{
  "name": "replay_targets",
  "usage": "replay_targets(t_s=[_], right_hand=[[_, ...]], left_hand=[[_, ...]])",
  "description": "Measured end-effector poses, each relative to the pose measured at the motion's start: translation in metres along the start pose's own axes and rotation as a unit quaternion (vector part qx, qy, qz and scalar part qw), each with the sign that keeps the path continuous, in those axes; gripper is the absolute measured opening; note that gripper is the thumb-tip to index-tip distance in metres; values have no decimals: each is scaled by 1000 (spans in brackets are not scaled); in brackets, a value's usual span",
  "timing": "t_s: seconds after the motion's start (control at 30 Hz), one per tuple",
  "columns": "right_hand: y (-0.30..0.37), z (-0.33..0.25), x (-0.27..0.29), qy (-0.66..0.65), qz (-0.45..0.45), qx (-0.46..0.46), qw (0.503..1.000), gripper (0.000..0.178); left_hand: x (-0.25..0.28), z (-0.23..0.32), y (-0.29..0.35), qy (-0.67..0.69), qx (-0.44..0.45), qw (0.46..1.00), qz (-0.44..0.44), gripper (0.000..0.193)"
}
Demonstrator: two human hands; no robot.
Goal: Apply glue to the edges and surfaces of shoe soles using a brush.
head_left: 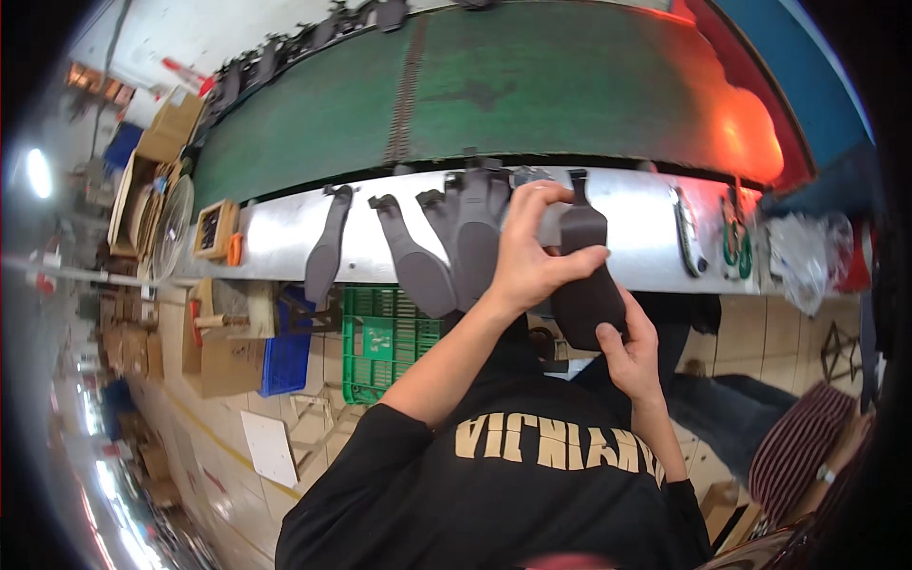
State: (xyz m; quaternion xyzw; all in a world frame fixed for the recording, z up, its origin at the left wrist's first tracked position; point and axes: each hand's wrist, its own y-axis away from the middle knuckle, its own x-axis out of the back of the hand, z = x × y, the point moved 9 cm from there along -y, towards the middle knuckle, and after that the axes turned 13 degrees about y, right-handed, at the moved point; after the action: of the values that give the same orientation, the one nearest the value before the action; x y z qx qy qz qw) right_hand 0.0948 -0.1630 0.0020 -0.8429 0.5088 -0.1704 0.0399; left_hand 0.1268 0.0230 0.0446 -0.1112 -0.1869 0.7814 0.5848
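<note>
Both hands hold one dark, sole-shaped shoe piece (581,302) above the front edge of the metal ledge (636,228). My left hand (532,255) grips its upper part, with the thumb across the dark surface. Lower down, my right hand (635,350) is closed around the wide end, thumb on top. The narrow end points away from me, toward the belt. To the left, several similar grey sole-shaped pieces (418,271) with small black strap-like ends lie on the ledge, some bunched together and overlapping. A bit of clear plastic shows behind my left fingers.
A green conveyor belt (532,81) runs behind the ledge, glowing red at right. Scissors (730,237), a cutter-like tool (689,237) and a plastic bag (798,256) lie at right. A wooden box (217,228) sits at left. A green crate (375,366) stands below. Someone in stripes (798,456) is at right.
</note>
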Motion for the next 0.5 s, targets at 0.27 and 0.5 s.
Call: replay_targets(t_s=[0.27,0.5], right_hand=[[-28,18,10,41,24,-4,999,33],[-37,101,46,26,91,-92,991,39]], left_hand=[[108,-27,29,225,110,942,223,28],[285,-53,94,180,116,818,533,38]])
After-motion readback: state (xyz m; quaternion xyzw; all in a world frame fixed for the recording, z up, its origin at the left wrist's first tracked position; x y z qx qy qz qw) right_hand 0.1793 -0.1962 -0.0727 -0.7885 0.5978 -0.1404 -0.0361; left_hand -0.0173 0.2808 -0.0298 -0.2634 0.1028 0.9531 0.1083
